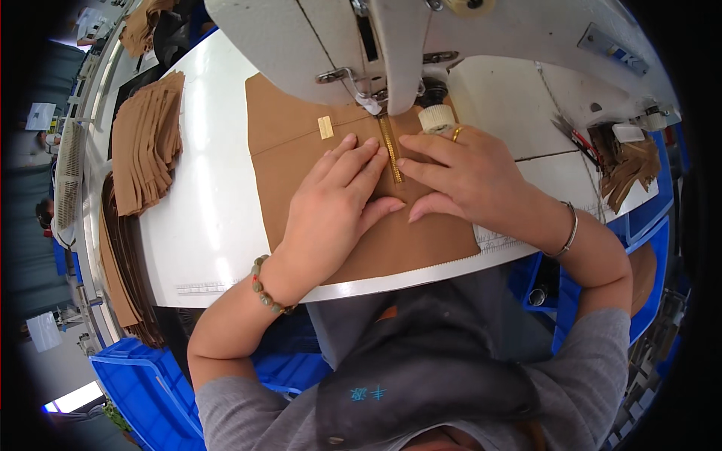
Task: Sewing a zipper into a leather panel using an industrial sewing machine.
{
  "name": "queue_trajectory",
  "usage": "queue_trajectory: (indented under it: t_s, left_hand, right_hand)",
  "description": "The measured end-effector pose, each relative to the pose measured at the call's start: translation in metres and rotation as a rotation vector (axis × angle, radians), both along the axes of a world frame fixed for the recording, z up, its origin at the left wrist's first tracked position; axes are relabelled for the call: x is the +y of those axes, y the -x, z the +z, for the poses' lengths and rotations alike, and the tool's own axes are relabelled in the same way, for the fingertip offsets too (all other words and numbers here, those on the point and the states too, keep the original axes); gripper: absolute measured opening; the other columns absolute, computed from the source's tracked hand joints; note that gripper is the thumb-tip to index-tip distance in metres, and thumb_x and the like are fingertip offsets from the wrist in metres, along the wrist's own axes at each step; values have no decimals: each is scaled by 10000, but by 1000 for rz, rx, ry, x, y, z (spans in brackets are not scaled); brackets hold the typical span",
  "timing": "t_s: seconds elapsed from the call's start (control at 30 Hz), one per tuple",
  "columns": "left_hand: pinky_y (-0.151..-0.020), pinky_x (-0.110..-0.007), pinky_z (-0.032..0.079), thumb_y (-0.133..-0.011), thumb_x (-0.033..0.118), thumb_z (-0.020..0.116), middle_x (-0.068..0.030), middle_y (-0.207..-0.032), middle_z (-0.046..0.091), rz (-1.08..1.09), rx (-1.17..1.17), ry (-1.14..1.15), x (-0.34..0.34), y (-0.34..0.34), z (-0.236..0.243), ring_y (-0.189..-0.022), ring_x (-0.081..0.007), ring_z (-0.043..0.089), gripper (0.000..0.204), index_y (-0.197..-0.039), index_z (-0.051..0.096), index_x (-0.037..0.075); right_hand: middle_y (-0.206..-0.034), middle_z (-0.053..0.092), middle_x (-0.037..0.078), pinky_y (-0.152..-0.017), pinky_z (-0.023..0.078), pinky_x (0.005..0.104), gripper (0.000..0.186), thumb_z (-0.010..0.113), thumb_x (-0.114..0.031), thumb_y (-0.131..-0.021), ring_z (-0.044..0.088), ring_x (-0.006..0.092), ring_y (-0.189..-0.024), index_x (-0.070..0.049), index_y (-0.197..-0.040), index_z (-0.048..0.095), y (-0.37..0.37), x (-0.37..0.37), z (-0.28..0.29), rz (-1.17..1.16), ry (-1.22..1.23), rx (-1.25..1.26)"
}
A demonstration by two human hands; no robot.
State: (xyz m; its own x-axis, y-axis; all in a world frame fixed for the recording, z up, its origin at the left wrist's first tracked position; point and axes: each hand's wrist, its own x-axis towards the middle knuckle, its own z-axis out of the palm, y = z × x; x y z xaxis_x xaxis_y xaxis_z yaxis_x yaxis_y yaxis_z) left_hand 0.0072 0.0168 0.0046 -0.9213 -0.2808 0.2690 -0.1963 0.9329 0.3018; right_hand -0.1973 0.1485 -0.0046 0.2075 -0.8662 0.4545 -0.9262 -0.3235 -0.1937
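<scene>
A brown leather-like panel (286, 177) lies flat on the white sewing table, its top part under the head of a sewing machine (316, 45). A gold-toothed zipper (393, 154) runs down the panel from the presser foot (380, 101). My left hand (342, 188) rests flat on the panel just left of the zipper, fingers stretched out. From the right, my right hand (459, 173) presses on the panel beside the zipper, fingers spread. A small gold label (325, 128) sits on the panel at upper left. The needle's tip is too small to make out.
Stacked brown pieces (147, 143) lie at the table's left edge, with more hanging below. At the right are brown scraps (628, 161) and a red-handled tool (577, 139). Blue bins (147, 383) stand below the table on both sides. A ruler strip (500, 242) marks the front edge.
</scene>
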Motion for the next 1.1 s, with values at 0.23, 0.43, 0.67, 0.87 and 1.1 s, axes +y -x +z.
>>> queue_trajectory:
  t_s: [0.23,0.43,0.67,0.87,1.1]
  left_hand:
    - [-1061,-424,518,-817,302,823,-117,-1354,668,-26,1,40,-14,7,1,-1285,-330,619,557,-1277,705,11]
    - [-1067,-430,518,-839,297,816,-115,-1339,681,-1,31,33,-17,10,-1,-1309,-326,610,516,-1261,714,20]
    - [-1029,-419,562,-856,136,825,-142,-1266,720,18,62,-140,1,-8,2,-1273,-329,655,364,-1188,747,7]
    - [-1023,-410,567,-845,129,836,-152,-1270,718,-18,86,-92,9,-8,-1,-1266,-352,657,383,-1193,743,2]
    - [-1006,-413,571,-848,153,835,-158,-1289,699,1,89,-107,12,-9,-3,-1253,-351,661,441,-1238,713,-12]
  right_hand:
    - [-1155,680,56,-873,552,356,550,819,-442,-699,649,240,-1046,-72,-1098,736,1,-5,0,-18,28,7]
    - [-1125,685,26,-851,551,348,500,806,-460,-731,652,221,-1028,-105,-1078,748,5,-12,-1,-50,-29,6]
    - [-1025,669,14,-803,548,347,259,781,-363,-843,644,227,-987,-138,-970,758,10,-14,-7,12,39,-135]
    - [-1000,642,34,-818,519,373,156,753,-264,-882,618,247,-960,-118,-932,734,7,-16,-9,18,18,-172]
    - [-994,628,61,-854,477,396,92,697,-146,-888,598,274,-963,-87,-956,717,5,-15,-10,-1,-13,-170]
